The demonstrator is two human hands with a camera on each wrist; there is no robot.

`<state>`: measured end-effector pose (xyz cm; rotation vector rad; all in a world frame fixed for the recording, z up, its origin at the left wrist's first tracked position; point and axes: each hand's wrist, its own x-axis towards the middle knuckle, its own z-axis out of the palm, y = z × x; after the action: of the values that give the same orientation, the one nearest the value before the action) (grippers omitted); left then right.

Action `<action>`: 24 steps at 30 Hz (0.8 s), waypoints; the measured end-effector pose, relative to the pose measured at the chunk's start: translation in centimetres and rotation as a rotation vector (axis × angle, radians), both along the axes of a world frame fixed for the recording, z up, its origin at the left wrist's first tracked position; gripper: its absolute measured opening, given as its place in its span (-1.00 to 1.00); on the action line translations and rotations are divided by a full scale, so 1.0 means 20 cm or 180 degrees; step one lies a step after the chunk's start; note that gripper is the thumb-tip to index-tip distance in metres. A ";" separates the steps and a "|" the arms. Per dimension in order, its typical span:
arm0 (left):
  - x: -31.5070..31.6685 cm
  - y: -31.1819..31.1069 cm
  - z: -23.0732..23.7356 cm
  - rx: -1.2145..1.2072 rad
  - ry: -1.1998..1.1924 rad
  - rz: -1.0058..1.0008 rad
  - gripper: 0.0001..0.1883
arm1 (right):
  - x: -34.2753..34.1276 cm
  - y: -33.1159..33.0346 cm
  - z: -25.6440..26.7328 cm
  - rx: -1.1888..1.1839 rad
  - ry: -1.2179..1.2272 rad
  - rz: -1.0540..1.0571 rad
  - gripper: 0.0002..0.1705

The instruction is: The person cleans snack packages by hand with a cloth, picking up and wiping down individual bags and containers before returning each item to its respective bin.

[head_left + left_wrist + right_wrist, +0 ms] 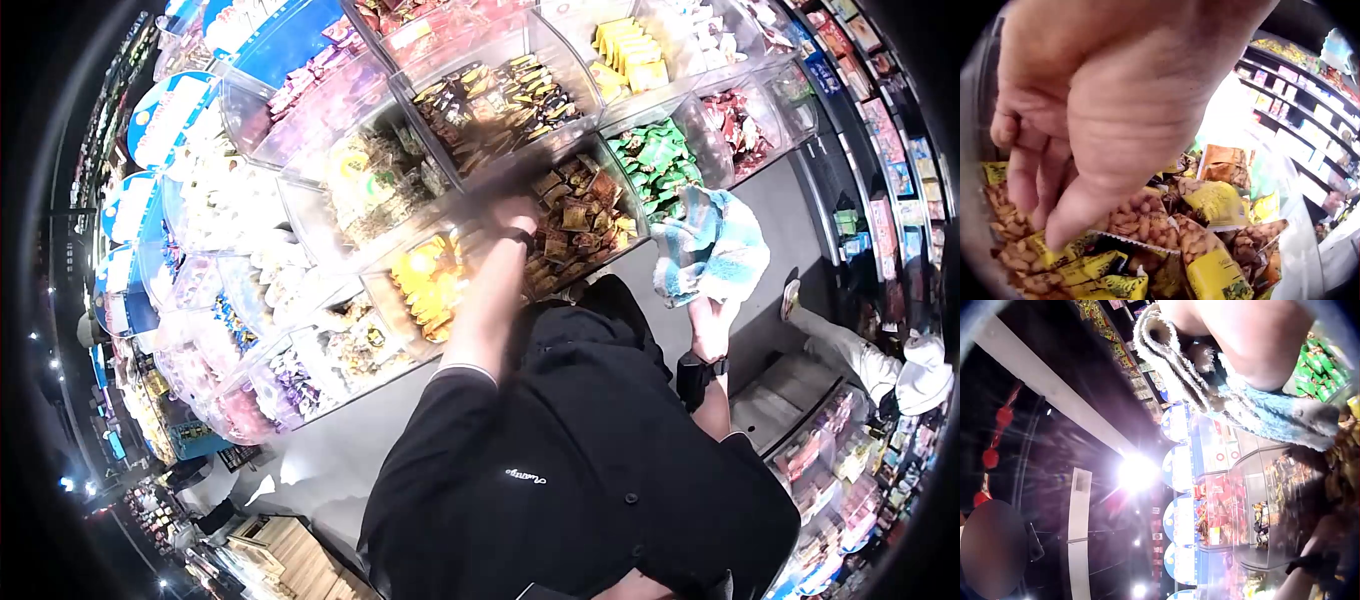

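Note:
My left hand [515, 212] reaches down into a clear bin of small snack packets [578, 215]. In the left wrist view its thumb and fingers point downward, thumb tip right at a yellow-labelled packet [1072, 250]; no packet shows lifted between them. Brown nut-like pieces show through the packets' clear parts. Off to the right, my right hand [710, 325] holds a fluffy blue-and-white cloth [712, 245] beside the bin of green packets [655, 165]. The right wrist view shows the cloth [1260, 412] bunched and folded under that hand, whose fingertips are partly hidden.
Clear-walled bins surround the left hand, with yellow packets [430, 285] to its left and dark-wrapped ones [500, 105] behind. Round blue-and-white signs [170, 118] stand along the left. Shelves [880, 150] line the right; another person [915, 375] is at the lower right.

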<state>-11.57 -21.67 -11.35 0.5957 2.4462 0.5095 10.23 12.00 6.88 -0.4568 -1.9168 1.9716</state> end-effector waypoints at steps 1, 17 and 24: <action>-0.01 0.00 0.00 0.0017 0.0010 -0.0034 -0.69 | 0.00 0.01 -0.01 -0.0256 0.0028 0.0007 -0.53; 0.06 0.13 -0.05 -0.1100 0.1008 0.0606 -0.76 | 0.03 0.06 0.04 0.0360 0.0111 0.0076 -0.59; 0.07 0.18 0.08 -0.1178 0.0262 0.0399 -0.66 | 0.05 0.08 0.01 0.0008 0.0116 -0.0199 -0.62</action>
<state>-10.23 -18.03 -9.73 0.3157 2.5775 0.0728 11.13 13.58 7.17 -0.4709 -1.8599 1.9248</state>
